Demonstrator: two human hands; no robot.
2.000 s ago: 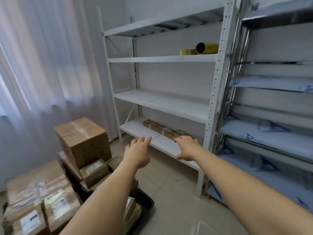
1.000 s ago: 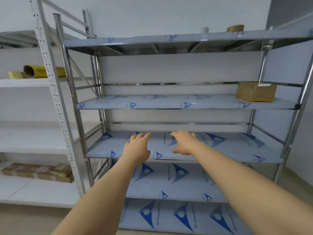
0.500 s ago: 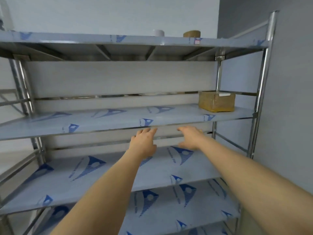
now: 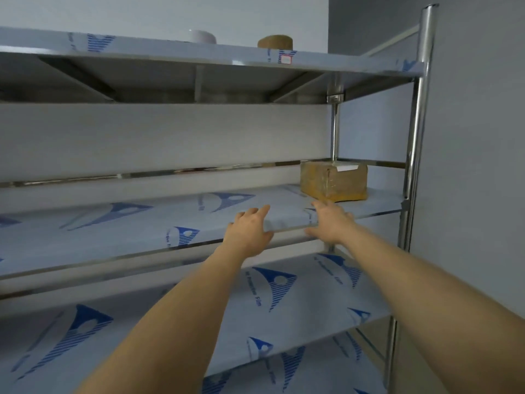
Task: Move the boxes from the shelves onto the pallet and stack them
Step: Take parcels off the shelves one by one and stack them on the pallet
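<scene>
A small brown cardboard box (image 4: 333, 180) with a white label on top sits at the back right of a steel shelf (image 4: 142, 231) covered in blue-printed film. Both my arms reach up toward that shelf. My left hand (image 4: 250, 228) is open, fingers straight, over the shelf's front edge, left of the box. My right hand (image 4: 329, 223) is open too, at the shelf's front edge just below and in front of the box, apart from it. Neither hand holds anything. The pallet is out of view.
A white roll (image 4: 202, 36) and a brown roll (image 4: 275, 42) stand on the top shelf. Steel posts (image 4: 416, 132) frame the rack's right side, close to a grey wall (image 4: 477, 166). Lower film-covered shelves (image 4: 284, 302) lie beneath my arms.
The view swung from the pallet and white rack to the steel rack, then closer to its right end. Both hands rose to the box's shelf edge, still open.
</scene>
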